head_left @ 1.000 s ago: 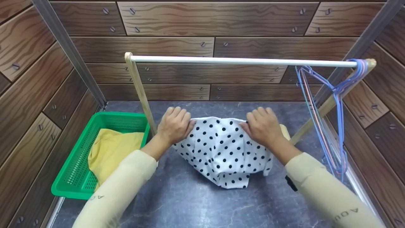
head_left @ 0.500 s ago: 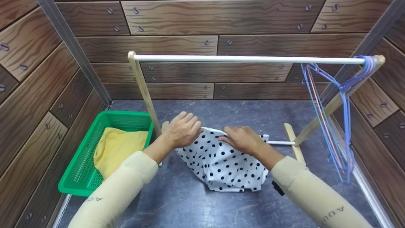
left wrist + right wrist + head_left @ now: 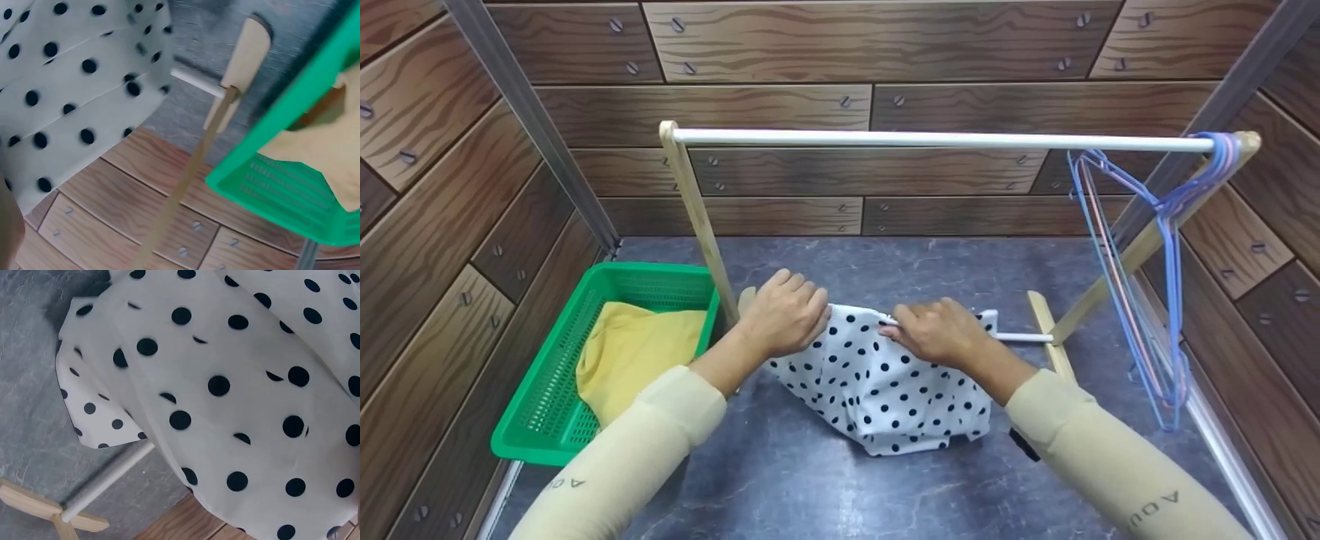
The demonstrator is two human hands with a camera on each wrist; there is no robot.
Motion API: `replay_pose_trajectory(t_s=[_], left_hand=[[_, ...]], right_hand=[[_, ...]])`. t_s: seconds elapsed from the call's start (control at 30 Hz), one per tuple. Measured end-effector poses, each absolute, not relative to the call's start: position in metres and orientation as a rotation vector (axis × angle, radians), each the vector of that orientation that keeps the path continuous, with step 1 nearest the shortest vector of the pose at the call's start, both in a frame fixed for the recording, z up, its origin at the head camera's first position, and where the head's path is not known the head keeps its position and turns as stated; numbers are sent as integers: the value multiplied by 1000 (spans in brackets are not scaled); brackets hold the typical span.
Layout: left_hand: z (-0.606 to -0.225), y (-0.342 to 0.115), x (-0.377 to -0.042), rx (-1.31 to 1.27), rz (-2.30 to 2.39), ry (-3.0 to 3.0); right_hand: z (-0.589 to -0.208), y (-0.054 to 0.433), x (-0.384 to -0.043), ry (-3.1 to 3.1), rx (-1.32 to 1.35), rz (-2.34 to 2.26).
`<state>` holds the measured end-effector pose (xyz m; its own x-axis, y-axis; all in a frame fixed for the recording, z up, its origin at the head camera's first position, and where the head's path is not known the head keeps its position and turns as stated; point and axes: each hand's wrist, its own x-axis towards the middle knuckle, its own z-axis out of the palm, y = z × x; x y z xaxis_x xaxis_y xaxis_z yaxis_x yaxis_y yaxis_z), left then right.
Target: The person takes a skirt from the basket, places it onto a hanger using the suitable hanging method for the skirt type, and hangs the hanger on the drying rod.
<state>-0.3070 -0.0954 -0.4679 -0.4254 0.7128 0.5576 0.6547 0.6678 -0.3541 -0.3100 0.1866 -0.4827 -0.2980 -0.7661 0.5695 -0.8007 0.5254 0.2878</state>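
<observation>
Over there, yellow cloth (image 3: 639,354) is lying in a green basket (image 3: 540,397); thin hangers (image 3: 1171,262) are dangling off a white rail (image 3: 930,139).

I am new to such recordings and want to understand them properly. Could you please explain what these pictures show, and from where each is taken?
There is no machine here: a person works with two bare hands. The widest view comes from a camera on the head, looking forward and down; the other two come from cameras on each wrist.

The left hand and right hand hold a white polka-dot cloth by its upper edge. Whether its lower part touches the grey marbled surface is unclear.

On that surface stand a clothes rack with a white rail and, to the person's left, a green plastic basket with a yellow cloth inside. Several hangers hang at the rail's right end.
</observation>
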Motion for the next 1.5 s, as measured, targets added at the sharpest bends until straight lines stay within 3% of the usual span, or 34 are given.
replay_pose_trajectory(t_s=[0.47, 1.5], left_hand=[[-461, -39, -294, -1389, 99, -2302], [-480, -58, -298, -1349, 33, -1971]], right_hand=[[-469, 185, -302, -2025, 1415, 16], [-472, 237, -311, -1835, 1431, 23]])
